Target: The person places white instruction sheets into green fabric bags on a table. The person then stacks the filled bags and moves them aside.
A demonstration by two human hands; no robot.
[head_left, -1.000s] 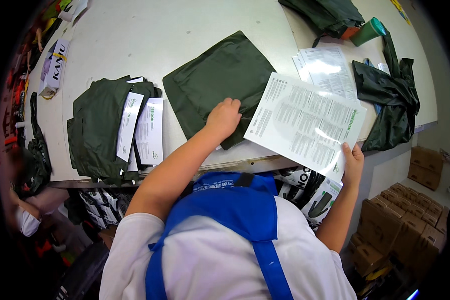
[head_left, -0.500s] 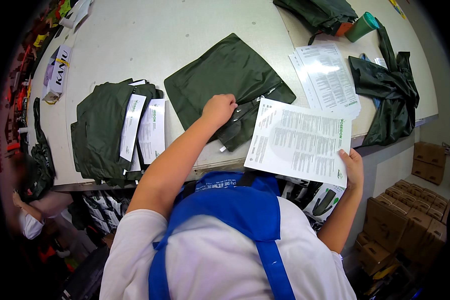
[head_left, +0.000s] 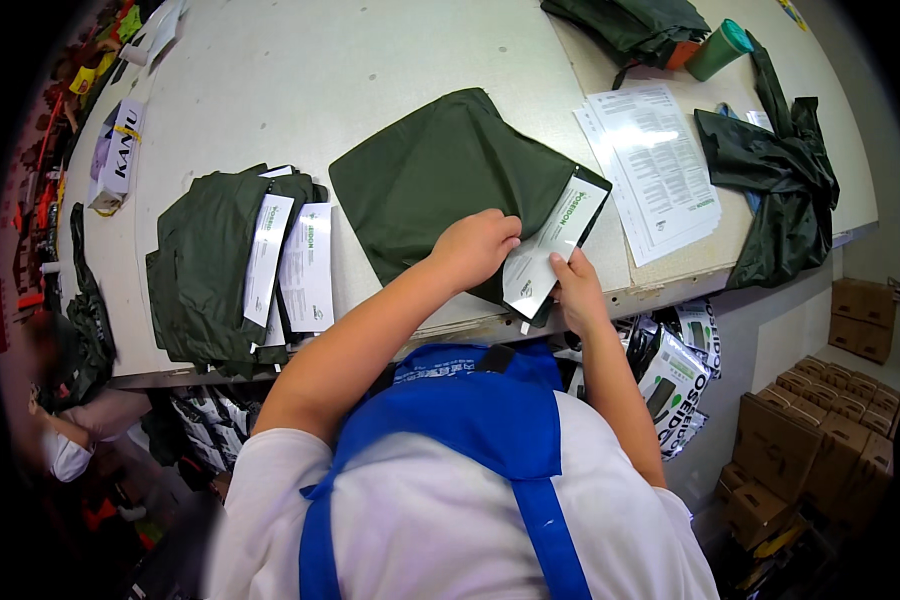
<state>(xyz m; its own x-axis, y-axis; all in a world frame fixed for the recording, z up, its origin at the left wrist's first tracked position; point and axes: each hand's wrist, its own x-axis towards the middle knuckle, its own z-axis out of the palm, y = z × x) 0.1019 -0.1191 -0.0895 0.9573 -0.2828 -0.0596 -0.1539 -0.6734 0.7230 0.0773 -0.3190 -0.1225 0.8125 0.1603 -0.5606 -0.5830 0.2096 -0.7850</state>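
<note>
Head view: left hand (head_left: 475, 248) has fingers curled, pinching the folded paper insert (head_left: 553, 243) against the dark green folded garment (head_left: 440, 180), mid-frame on the tabletop (head_left: 370, 70). Right hand (head_left: 573, 290) clamps the insert's lower edge. Left sits a stack of packed garments (head_left: 215, 270); upper right, printed sheets (head_left: 650, 165).

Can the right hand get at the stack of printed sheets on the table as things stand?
Probably yes, but not freely: the right hand is busy pinching the folded leaflet against the dark green garment. The stack of printed sheets lies uncovered just beyond it, nothing between.
</note>
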